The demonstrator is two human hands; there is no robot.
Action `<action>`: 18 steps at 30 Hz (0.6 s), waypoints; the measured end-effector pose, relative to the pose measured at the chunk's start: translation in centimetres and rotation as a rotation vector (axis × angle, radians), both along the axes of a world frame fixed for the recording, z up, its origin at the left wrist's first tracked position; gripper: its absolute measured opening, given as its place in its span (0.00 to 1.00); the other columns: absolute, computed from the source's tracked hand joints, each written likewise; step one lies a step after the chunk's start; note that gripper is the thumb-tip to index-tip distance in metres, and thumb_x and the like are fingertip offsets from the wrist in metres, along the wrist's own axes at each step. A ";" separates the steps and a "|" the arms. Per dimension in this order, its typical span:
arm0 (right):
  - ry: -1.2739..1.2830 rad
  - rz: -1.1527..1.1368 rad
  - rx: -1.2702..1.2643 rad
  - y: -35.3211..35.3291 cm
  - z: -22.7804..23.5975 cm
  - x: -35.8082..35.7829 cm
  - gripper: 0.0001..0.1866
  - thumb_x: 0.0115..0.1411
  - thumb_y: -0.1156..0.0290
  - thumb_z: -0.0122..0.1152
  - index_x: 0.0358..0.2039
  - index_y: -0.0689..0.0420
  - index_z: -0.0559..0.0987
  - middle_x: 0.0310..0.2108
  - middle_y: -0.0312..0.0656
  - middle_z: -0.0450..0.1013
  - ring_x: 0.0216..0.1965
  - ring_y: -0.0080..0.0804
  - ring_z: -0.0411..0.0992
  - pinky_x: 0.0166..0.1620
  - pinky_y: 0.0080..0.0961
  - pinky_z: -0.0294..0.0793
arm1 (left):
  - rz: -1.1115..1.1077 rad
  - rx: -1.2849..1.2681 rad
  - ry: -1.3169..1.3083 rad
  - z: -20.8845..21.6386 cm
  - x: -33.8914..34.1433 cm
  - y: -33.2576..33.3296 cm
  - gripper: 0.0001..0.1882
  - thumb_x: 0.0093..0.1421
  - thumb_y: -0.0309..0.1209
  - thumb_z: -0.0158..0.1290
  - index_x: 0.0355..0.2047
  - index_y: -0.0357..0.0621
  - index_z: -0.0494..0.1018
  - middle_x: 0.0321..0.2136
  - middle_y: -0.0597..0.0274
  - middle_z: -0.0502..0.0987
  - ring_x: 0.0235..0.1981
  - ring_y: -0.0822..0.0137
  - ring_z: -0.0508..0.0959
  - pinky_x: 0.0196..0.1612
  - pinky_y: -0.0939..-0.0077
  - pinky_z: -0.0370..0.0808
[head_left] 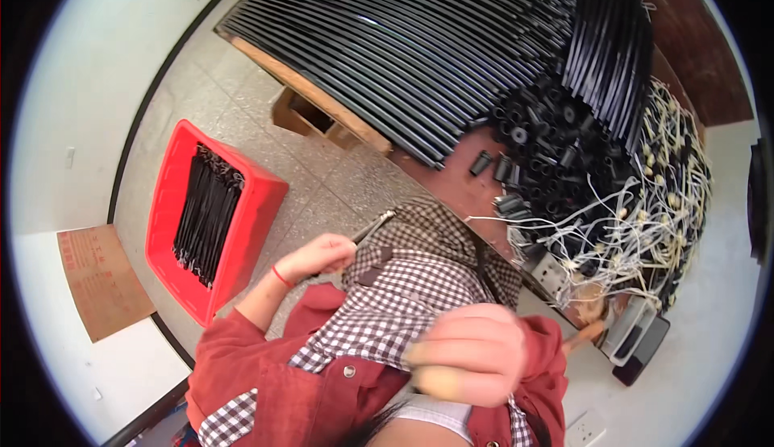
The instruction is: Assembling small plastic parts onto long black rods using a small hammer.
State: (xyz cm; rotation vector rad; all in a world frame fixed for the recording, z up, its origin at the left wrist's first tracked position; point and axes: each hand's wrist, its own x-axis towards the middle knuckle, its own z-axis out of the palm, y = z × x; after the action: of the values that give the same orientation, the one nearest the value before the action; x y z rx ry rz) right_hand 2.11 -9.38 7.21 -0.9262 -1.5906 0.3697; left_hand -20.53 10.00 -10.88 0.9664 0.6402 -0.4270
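Note:
Over my checked apron, my left hand (326, 253) is closed on a thin dark tube (373, 228). The tube slants up and to the right, with a pale end over my lap. My right hand (476, 354) is raised close to the camera in front of my chest, slightly blurred. Its fingers are curled together, and their tips look yellowish. Whatever the right fingers hold, if anything, is hidden. To the left, a red plastic bin (270, 205) holds many thin black tubes (208, 215) with wire at their ends.
Long black tubes (379, 36) lie in rows across the table (451, 185). Beside them are a heap of short black sleeves (556, 149) and tangled white wires (645, 213). A power strip (551, 276) sits at the table's near edge. Cardboard (105, 278) leans on the left wall.

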 end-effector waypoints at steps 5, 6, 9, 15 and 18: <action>1.071 0.344 -0.389 4.2 -1.0 -3.7 0.14 0.53 0.70 0.58 0.39 0.62 0.72 0.32 0.45 0.73 0.27 0.27 0.70 0.32 0.20 0.71 | 0.082 0.348 -0.195 5.3 -0.3 -3.0 0.13 0.62 0.32 0.46 0.22 0.43 0.70 0.17 0.73 0.67 0.18 0.81 0.61 0.21 0.87 0.58; 1.021 0.368 -0.432 4.2 -1.2 -3.4 0.14 0.53 0.70 0.57 0.39 0.63 0.72 0.33 0.46 0.73 0.27 0.26 0.70 0.32 0.19 0.70 | 0.062 0.360 -0.187 5.9 -0.2 -2.6 0.12 0.62 0.31 0.46 0.23 0.42 0.71 0.18 0.73 0.68 0.19 0.81 0.61 0.21 0.87 0.58; 0.874 0.413 -0.580 2.9 -1.8 -2.6 0.14 0.52 0.72 0.56 0.39 0.64 0.72 0.36 0.47 0.73 0.26 0.26 0.69 0.33 0.17 0.68 | -0.005 0.363 -0.165 6.8 -0.1 -2.1 0.10 0.62 0.29 0.46 0.26 0.39 0.73 0.19 0.72 0.69 0.20 0.80 0.61 0.23 0.88 0.58; 0.757 0.334 -0.511 2.0 -2.2 -2.9 0.15 0.50 0.71 0.55 0.38 0.65 0.72 0.35 0.47 0.73 0.26 0.26 0.68 0.32 0.15 0.66 | -0.149 0.547 -0.237 7.2 0.6 -1.1 0.10 0.62 0.29 0.46 0.25 0.39 0.73 0.19 0.72 0.67 0.21 0.80 0.60 0.23 0.87 0.58; 0.686 0.295 -0.495 2.1 -1.9 -3.0 0.15 0.50 0.70 0.55 0.37 0.66 0.73 0.32 0.47 0.74 0.25 0.27 0.68 0.31 0.17 0.67 | -0.136 0.524 -0.235 7.0 0.6 -1.0 0.10 0.62 0.29 0.46 0.26 0.39 0.73 0.19 0.72 0.67 0.20 0.80 0.60 0.23 0.86 0.58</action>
State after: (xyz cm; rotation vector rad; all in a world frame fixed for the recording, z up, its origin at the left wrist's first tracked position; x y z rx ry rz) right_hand -0.88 -7.31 5.30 -0.7979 -1.0005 1.1919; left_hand -19.95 8.99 -3.91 1.5401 0.4794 -0.2600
